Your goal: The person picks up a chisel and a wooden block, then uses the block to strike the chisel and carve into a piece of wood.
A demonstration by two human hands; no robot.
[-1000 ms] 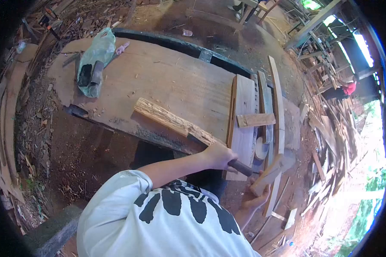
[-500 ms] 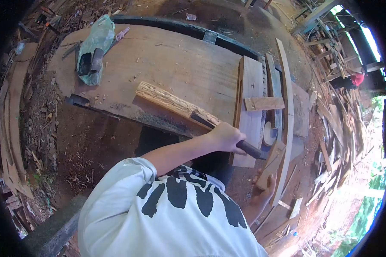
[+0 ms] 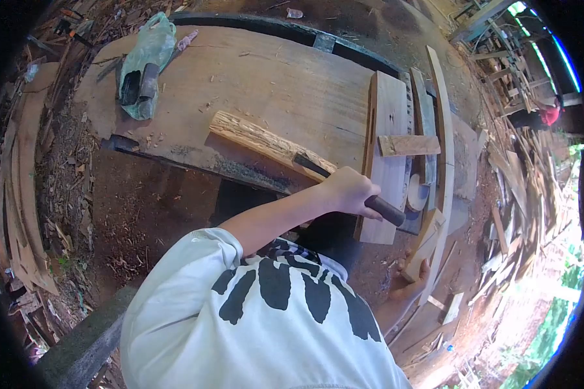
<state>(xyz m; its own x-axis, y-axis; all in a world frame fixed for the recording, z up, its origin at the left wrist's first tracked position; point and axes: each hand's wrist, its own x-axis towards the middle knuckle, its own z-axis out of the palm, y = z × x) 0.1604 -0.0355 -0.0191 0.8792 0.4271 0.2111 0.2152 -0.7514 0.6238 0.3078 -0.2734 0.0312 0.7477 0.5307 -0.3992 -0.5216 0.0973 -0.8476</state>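
My left hand [image 3: 350, 191] is wrapped round a chisel, with its dark handle [image 3: 385, 211] sticking out to the right. The chisel's blade [image 3: 310, 163] points left and rests against the rough, carved face of a wooden beam [image 3: 259, 139]. This beam lies slantwise along the near edge of the workbench [image 3: 272, 78]. To the right and lower, my right hand [image 3: 422, 279] grips the lower end of a wooden block [image 3: 424, 245], its fingers partly hidden. The block is apart from the chisel handle.
A wide plank [image 3: 388, 117] crosses the bench's right end, with a short board [image 3: 409, 145] on top. Beyond it stands a long narrow strip [image 3: 444, 129]. A green plastic bag [image 3: 150, 48] lies at the far left. Scrap wood [image 3: 522, 188] covers the right-hand ground.
The view has shifted slightly, so the bench sits a little higher and further right. My right hand and the wooden block have moved slightly right; the chisel stays on the beam.
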